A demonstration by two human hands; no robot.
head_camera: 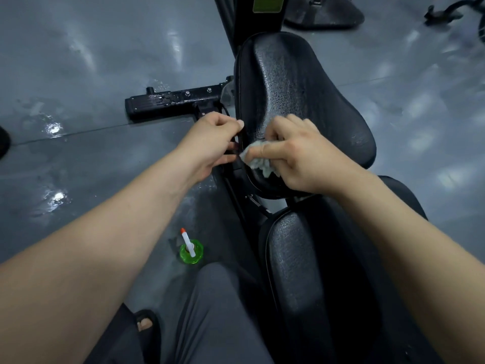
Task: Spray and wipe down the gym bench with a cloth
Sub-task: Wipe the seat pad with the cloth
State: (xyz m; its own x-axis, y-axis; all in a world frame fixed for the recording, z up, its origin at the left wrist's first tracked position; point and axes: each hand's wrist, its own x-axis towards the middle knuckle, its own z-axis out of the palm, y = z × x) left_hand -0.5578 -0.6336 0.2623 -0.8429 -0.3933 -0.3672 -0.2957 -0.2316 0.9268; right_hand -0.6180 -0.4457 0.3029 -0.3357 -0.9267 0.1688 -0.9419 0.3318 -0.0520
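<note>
The black padded seat of the gym bench [296,82] fills the middle, wet with droplets; a second black pad [296,271] lies nearer to me. My right hand [296,158] grips a bunched pale cloth [258,161] and presses it on the seat's near left edge. My left hand [212,143] holds the seat's left rim, thumb on top and fingers curled underneath. A green spray bottle [191,249] with a white nozzle and orange tip stands on the floor, left of the bench.
The grey floor [78,61] is glossy and wet in spots. A black metal foot bar [173,101] of the bench sticks out to the left. More dark equipment [325,11] sits at the top. My leg and sandalled foot [147,324] are at the bottom.
</note>
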